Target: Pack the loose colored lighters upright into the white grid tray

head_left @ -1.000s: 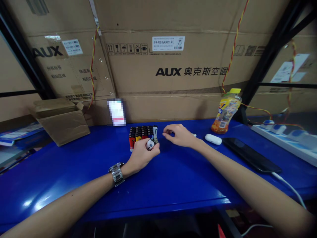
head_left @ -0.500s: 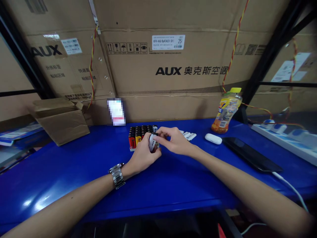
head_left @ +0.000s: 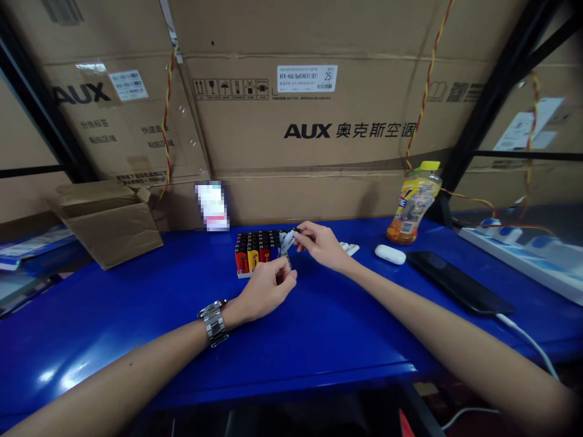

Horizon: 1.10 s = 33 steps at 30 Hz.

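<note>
A block of disposable lighters [head_left: 257, 254] stands upright in tight rows on a white base, in red, yellow and blue with black tops. My right hand [head_left: 320, 244] is just right of the block, pinching a white printed piece [head_left: 286, 241] between its fingertips. My left hand [head_left: 268, 291] is in front of the block, its fingers closed around a small item [head_left: 286, 261] that is mostly hidden. The hands nearly meet at the block's right corner. Several small white sticks [head_left: 348, 248] lie right of my right hand on the blue table [head_left: 319, 340].
A white earbud case [head_left: 390, 254], a black phone [head_left: 460, 282] with a white cable, and a yellow-capped plastic bottle [head_left: 413, 203] stand right on the table. An open cardboard box [head_left: 113, 227] sits left. Large cardboard cartons form the back wall.
My hands have moved apart. The white piece was against my left hand and now sits up in my right fingertips, beside the block's right corner. The white sticks are partly out of my hand's shadow.
</note>
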Tool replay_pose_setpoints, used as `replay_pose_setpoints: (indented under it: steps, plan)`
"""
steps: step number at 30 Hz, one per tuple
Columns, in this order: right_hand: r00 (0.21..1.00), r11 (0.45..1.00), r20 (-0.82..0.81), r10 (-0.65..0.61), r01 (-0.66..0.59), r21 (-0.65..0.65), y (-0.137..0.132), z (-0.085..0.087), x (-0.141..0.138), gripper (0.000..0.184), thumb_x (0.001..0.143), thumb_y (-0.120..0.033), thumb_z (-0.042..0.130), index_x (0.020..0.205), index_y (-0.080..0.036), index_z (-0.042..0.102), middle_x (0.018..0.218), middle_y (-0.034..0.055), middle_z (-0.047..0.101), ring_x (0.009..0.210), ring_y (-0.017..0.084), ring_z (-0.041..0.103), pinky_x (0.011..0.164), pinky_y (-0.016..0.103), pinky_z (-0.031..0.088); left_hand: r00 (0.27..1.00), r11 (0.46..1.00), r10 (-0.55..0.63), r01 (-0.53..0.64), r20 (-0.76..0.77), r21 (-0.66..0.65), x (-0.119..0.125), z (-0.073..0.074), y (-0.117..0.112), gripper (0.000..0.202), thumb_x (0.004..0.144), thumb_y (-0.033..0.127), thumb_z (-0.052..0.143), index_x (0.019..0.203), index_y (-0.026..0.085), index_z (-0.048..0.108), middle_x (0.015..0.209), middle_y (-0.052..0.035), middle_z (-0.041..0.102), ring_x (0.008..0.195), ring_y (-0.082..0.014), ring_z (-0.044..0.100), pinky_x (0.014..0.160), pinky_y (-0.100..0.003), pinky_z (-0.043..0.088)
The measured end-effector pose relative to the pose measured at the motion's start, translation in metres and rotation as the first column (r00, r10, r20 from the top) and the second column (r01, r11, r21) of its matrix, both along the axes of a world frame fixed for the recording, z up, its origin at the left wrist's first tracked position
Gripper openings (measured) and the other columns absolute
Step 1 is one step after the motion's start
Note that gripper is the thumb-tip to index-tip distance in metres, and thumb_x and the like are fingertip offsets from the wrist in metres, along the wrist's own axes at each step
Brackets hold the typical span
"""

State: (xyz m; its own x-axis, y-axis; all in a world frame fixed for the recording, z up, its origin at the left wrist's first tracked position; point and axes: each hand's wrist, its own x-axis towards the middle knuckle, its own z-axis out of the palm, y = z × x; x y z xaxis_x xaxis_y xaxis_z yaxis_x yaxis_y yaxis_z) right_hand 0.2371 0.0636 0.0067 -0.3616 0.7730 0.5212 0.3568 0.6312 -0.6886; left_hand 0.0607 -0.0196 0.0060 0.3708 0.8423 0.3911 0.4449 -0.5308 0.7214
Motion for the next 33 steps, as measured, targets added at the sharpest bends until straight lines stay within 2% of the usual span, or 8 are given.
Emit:
replay_pose_setpoints:
  steps: [4, 8, 13, 17, 21, 26, 30, 33]
  plan:
    - [0.979, 0.996, 0.192, -0.072, 0.06, 0.067, -0.004, 0.002, -0.006, 0.016, 0.089, -0.034, 0.052, 0.093, -0.019, 0.057, 0.072, 0.0023, 0.069, 0.062, 0.016, 0.065, 0.062, 0.028, 0.048, 1.0, 1.0, -0.015, 0.015, -0.023, -0.024, 0.0, -0.002, 0.0, 0.026, 0.084, 0.031, 0.049, 0.062, 0.02, 0.039, 0.049, 0.0065, 0.039, 0.046, -0.0089, 0.035, 0.045, -0.021, 0.025]
    - [0.99, 0.994, 0.101, -0.1, 0.095, 0.049, 0.0, 0.005, 0.0, 0.025, 0.087, -0.04, 0.056, 0.103, -0.02, 0.053, 0.072, 0.0013, 0.07, 0.061, 0.016, 0.067, 0.064, 0.029, 0.049, 0.999, 0.999, -0.022, 0.021, -0.033, -0.03, -0.001, -0.002, 0.0, 0.026, 0.084, 0.031, 0.048, 0.062, 0.02, 0.039, 0.049, 0.0063, 0.04, 0.046, -0.0092, 0.036, 0.045, -0.022, 0.026]
    - [0.995, 1.0, -0.104, -0.002, -0.001, -0.031, 0.009, 0.004, 0.015, 0.018, 0.087, -0.037, 0.053, 0.089, -0.02, 0.049, 0.072, 0.0031, 0.069, 0.06, 0.016, 0.068, 0.062, 0.029, 0.052, 0.998, 1.0, -0.024, 0.023, -0.053, -0.015, 0.0, -0.001, 0.0, 0.026, 0.083, 0.03, 0.049, 0.062, 0.02, 0.039, 0.05, 0.0065, 0.04, 0.046, -0.0092, 0.036, 0.045, -0.021, 0.026]
    - [0.997, 0.995, -0.039, 0.07, -0.072, -0.073, 0.004, 0.005, 0.013, 0.015, 0.084, -0.033, 0.056, 0.08, -0.018, 0.054, 0.069, 0.0037, 0.069, 0.061, 0.015, 0.066, 0.064, 0.031, 0.053, 0.997, 1.0, -0.03, 0.03, -0.066, -0.002, -0.001, -0.002, 0.0, 0.026, 0.084, 0.03, 0.049, 0.062, 0.02, 0.039, 0.049, 0.0068, 0.039, 0.046, -0.009, 0.035, 0.045, -0.021, 0.026]
    - [0.988, 0.987, 0.007, 0.155, -0.154, -0.052, -0.006, 0.009, 0.003, 0.014, 0.082, -0.024, 0.054, 0.09, -0.016, 0.063, 0.082, 0.0071, 0.072, 0.079, 0.017, 0.069, 0.076, 0.033, 0.053, 0.996, 1.0, -0.03, 0.031, -0.078, 0.004, -0.001, -0.003, 0.0, 0.026, 0.084, 0.03, 0.049, 0.062, 0.02, 0.039, 0.05, 0.0068, 0.04, 0.047, -0.0089, 0.035, 0.046, -0.022, 0.026]
    - [0.983, 0.99, 0.151, -0.108, 0.091, 0.111, 0.004, 0.012, 0.013, 0.02, 0.078, -0.013, 0.049, 0.089, -0.016, 0.065, 0.081, 0.0064, 0.071, 0.075, 0.018, 0.067, 0.074, 0.033, 0.051, 0.996, 1.0, -0.03, 0.031, -0.083, 0.005, -0.001, -0.003, 0.001, 0.026, 0.085, 0.029, 0.048, 0.062, 0.02, 0.038, 0.05, 0.0068, 0.039, 0.047, -0.0091, 0.034, 0.047, -0.022, 0.026]
    - [0.787, 0.915, 0.467, -0.404, 0.334, 0.229, 0.018, 0.008, 0.036, 0.024, 0.082, -0.023, 0.052, 0.099, -0.015, 0.066, 0.102, 0.0142, 0.069, 0.101, 0.029, 0.06, 0.086, 0.044, 0.045, 0.996, 0.999, -0.041, 0.04, -0.076, -0.009, -0.001, -0.002, 0.0, 0.027, 0.085, 0.03, 0.048, 0.062, 0.02, 0.038, 0.051, 0.0063, 0.04, 0.047, -0.0093, 0.036, 0.047, -0.022, 0.027]
    - [0.595, 0.886, 0.67, -0.443, 0.404, 0.226, 0.022, 0.002, 0.046, 0.032, 0.085, -0.035, 0.054, 0.105, -0.014, 0.067, 0.119, 0.0208, 0.06, 0.116, 0.039, 0.048, 0.089, 0.053, 0.041, 0.997, 0.999, -0.043, 0.042, -0.071, -0.016, -0.001, -0.001, -0.001, 0.027, 0.085, 0.031, 0.048, 0.062, 0.02, 0.039, 0.051, 0.0059, 0.041, 0.047, -0.0096, 0.037, 0.046, -0.023, 0.027]
